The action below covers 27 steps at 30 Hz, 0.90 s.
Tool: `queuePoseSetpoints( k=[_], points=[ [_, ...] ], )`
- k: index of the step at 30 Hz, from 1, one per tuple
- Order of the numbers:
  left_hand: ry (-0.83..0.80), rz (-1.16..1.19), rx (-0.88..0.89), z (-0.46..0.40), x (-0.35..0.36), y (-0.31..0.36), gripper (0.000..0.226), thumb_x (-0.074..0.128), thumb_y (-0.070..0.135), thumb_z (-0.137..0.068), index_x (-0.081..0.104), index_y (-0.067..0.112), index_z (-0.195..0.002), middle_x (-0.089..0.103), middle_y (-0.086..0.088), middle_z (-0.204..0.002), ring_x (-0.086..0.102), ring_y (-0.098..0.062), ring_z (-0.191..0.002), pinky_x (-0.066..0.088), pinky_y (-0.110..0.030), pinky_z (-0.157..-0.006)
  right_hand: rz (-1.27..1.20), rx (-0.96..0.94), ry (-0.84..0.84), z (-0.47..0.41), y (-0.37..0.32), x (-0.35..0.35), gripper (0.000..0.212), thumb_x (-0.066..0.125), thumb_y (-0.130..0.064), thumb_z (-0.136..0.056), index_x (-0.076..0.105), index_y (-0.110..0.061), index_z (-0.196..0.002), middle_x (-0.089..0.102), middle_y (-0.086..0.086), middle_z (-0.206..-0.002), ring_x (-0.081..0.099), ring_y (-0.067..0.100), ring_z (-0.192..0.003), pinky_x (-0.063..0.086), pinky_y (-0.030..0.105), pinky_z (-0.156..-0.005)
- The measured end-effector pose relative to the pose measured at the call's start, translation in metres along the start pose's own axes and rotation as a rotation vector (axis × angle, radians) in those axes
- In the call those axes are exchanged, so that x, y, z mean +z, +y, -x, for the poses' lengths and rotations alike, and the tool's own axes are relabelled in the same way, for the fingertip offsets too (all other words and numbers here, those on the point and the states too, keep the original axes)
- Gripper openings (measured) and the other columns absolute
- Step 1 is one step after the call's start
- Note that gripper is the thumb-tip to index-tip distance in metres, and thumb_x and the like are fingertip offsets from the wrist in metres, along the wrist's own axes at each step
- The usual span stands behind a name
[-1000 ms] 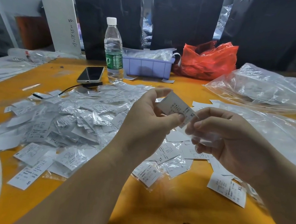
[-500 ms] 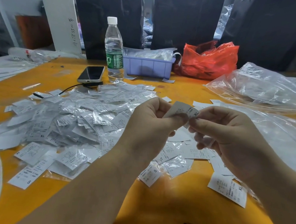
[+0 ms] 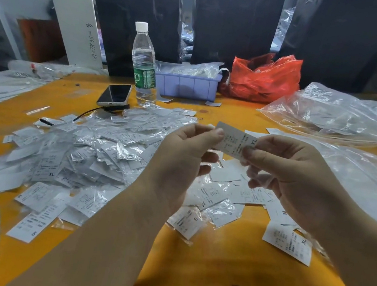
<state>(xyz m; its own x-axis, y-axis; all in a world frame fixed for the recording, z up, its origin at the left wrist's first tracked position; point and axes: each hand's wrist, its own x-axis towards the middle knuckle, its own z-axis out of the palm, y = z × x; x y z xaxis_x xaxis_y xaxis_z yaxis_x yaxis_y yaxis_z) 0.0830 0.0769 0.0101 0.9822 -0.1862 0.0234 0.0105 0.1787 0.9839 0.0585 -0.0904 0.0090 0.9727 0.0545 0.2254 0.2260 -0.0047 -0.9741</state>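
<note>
Orange tabletop (image 3: 189, 275) w/ a heap of bagged size labels (image 3: 85, 153) spread left & centre. I've got both hands up over it. Left hand (image 3: 180, 161) pinches the left end of a white XL label (image 3: 234, 141) btwn thumb & forefinger; right hand (image 3: 297, 179) pinches its right end, by the XL mark. Label's off the table, tilted, spanning the two hands. Behind: water bottle (image 3: 143, 65), phone (image 3: 114, 94), purple bin (image 3: 185, 85), red bag (image 3: 265, 81). Clear plastic bags (image 3: 342, 115) at right.
</note>
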Motion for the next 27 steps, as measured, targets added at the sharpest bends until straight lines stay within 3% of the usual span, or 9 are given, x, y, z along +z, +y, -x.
queuePoseSetpoints(
  k=[3, 7, 17, 27],
  points=[
    [0.051, -0.066, 0.12, -0.0002, -0.0022, -0.0006, 0.01, 0.068, 0.019, -0.088, 0.066, 0.021, -0.079, 0.064, 0.006, -0.07, 0.054, -0.005, -0.06, 0.046, -0.017, -0.059, -0.009, 0.0, -0.016, 0.0008, 0.0, 0.0015, 0.012, 0.074, -0.023, -0.062, 0.073, -0.014, -0.07, 0.067, 0.003, -0.069, 0.058, 0.013, -0.058, 0.052, 0.026, -0.055],
    [-0.019, -0.192, 0.221, 0.0048, 0.0036, -0.0043, 0.008, 0.071, 0.019, -0.086, 0.07, 0.019, -0.078, 0.063, 0.005, -0.067, 0.054, -0.002, -0.059, 0.045, -0.011, -0.054, 0.021, -0.01, -0.019, 0.0025, -0.0007, 0.003, 0.023, 0.073, -0.022, -0.066, 0.073, -0.006, -0.082, 0.067, 0.002, -0.074, 0.06, 0.012, -0.062, 0.051, 0.024, -0.053],
    [0.038, -0.337, 0.411, 0.0042, 0.0031, -0.0075, 0.009, 0.069, 0.019, -0.089, 0.073, 0.022, -0.082, 0.061, 0.012, -0.065, 0.053, -0.003, -0.062, 0.045, -0.015, -0.058, -0.002, 0.01, 0.053, 0.0021, -0.0026, 0.003, 0.027, 0.072, -0.02, -0.064, 0.072, -0.002, -0.084, 0.068, -0.001, -0.071, 0.06, 0.011, -0.062, 0.051, 0.023, -0.052],
    [-0.068, -0.436, 0.378, 0.0088, 0.0074, -0.0089, 0.008, 0.068, 0.021, -0.09, 0.072, 0.027, -0.086, 0.065, 0.015, -0.069, 0.06, -0.001, -0.066, 0.047, -0.012, -0.057, -0.01, 0.025, 0.08, 0.0015, -0.001, 0.0013, 0.03, 0.074, -0.026, -0.061, 0.072, -0.006, -0.083, 0.068, 0.0, -0.077, 0.065, 0.01, -0.069, 0.05, 0.023, -0.054]
  ],
)
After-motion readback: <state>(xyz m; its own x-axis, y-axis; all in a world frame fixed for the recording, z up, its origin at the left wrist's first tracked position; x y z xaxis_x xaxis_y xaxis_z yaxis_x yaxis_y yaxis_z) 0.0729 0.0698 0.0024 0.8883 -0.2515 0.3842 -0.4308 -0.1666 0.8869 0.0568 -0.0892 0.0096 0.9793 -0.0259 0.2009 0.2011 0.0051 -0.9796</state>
